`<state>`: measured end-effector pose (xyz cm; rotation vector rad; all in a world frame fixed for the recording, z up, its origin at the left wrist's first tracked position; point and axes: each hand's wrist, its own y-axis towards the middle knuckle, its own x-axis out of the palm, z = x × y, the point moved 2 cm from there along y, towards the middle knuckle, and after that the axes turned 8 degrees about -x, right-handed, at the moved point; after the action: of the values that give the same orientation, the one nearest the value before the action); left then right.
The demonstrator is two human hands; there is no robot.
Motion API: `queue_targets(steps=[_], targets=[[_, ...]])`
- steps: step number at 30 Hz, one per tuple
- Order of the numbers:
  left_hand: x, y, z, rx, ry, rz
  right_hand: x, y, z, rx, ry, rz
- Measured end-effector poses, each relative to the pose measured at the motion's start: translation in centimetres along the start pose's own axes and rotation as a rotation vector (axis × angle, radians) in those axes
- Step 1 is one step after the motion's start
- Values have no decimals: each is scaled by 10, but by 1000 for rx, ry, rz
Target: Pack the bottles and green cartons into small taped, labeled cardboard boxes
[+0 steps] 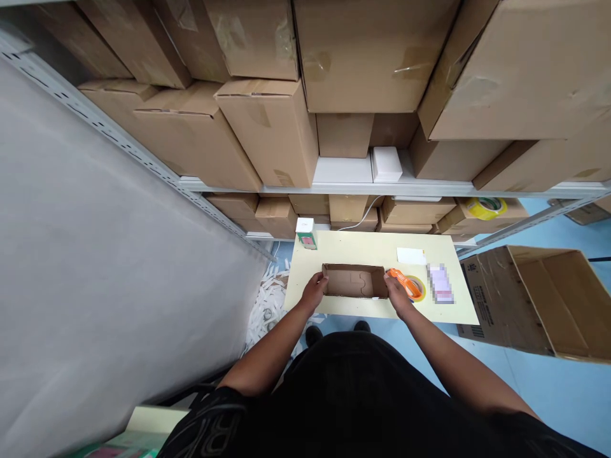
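Observation:
A small cardboard box [351, 289], its top uncovered and its inside bare, is held level between my two hands over the pale yellow table [353, 240]. My left hand [314, 289] grips its left end, fingers closed on the wall. On the opposite end, my right hand [397, 294] is closed on the box in the same way. Just beyond my right hand lies an orange tape dispenser [405, 283] with a roll of tape [420, 289]. A small white and green box [306, 234] stands at the table's back left corner.
A white card [411, 256] and a blurred purple packet [440, 284] lie at the table's right. Shelves hold many cartons [267, 127] and yellow tape [487, 208]. A large opened carton [534, 302] stands right; paper strips [267, 305] litter the floor left.

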<state>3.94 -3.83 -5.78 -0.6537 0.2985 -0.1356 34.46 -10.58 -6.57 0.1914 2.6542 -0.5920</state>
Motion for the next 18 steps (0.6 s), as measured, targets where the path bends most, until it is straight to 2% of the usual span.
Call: queue_targets(steps=[3, 7, 13, 18], targets=[[-1, 2, -1, -10, 0, -20, -1, 0, 1, 3, -4, 80], [-5, 4, -1, -65, 22, -61, -3, 1, -6, 80, 15, 81], [-6, -6, 17, -85, 45, -122, -6, 1, -13, 136, 74, 163], [-4, -14, 25, -53, 36, -140, -4, -2, -9, 131, 80, 166]])
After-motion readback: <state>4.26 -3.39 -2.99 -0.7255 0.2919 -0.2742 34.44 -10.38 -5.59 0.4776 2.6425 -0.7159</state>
